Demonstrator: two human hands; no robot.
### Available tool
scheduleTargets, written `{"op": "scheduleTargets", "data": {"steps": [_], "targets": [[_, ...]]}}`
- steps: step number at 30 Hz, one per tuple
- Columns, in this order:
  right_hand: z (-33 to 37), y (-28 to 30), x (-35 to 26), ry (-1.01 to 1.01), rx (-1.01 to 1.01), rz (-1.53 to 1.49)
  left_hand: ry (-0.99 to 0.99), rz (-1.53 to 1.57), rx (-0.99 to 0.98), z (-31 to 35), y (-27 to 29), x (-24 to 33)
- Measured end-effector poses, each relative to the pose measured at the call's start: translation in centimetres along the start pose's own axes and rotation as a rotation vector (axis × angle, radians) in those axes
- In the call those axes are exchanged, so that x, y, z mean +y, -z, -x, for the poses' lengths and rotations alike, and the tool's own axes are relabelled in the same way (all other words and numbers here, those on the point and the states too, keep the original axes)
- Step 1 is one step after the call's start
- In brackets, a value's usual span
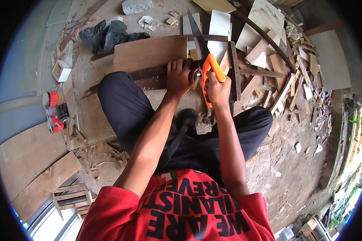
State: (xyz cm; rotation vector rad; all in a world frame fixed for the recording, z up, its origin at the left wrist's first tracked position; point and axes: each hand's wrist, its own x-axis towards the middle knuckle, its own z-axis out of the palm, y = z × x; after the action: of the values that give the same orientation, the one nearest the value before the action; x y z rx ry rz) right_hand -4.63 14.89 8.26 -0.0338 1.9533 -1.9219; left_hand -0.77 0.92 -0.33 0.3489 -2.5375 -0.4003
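My right hand (218, 91) is wrapped round the orange handle of a handsaw (198, 39). Its dark blade points away from me and slightly left, and crosses over the right end of a long, dark wooden strip (147, 72). My left hand (179, 77) bears down on that strip just left of the blade, its fingers curled over the far edge. Behind the strip lies a wide brown board (149, 51). Whether the saw teeth are in the wood cannot be made out; my left hand and the handle cover part of that spot.
Wood offcuts (277, 66) are heaped at the right. Black plastic (108, 36) lies at the far left, with red cans (54, 99) nearer the left wall. A dark upright stick (234, 70) stands close to the saw handle. My knees flank the work.
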Motion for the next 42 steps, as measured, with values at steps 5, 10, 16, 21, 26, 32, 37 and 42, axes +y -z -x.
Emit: {"op": "scheduleTargets", "data": {"steps": [5,10,16,21,26,32,37,42], "targets": [[6.3,2.8,2.7,0.020,-0.069,-0.043,0.013,-0.003,-0.005,0.3,-0.4,-0.4],[18.8,7.6,0.3,0.022,-0.111,0.192,0.052,0.008,-0.070,0.7,0.1,-0.1],[16.4,5.9,-1.4,0.046,-0.048,0.241,0.078,-0.052,-0.112,0.4,0.2,0.3],[4.5,-0.8,-0.6,0.204,-0.052,0.398,0.007,-0.103,-0.090,0.4,-0.3,-0.7],[4.6,-0.4,0.3,0.301,-0.049,0.369,-0.007,-0.127,-0.090,0.2,-0.1,-0.2],[16.5,4.8,3.2,0.148,-0.054,0.292,0.009,-0.084,-0.059,0.5,-0.1,-0.1],[20.5,6.4,-0.5,0.059,-0.076,0.258,0.044,-0.123,-0.076,0.5,0.1,0.2],[10.5,2.8,1.7,0.174,-0.041,0.274,0.059,-0.082,-0.102,0.9,-0.3,0.1]]}}
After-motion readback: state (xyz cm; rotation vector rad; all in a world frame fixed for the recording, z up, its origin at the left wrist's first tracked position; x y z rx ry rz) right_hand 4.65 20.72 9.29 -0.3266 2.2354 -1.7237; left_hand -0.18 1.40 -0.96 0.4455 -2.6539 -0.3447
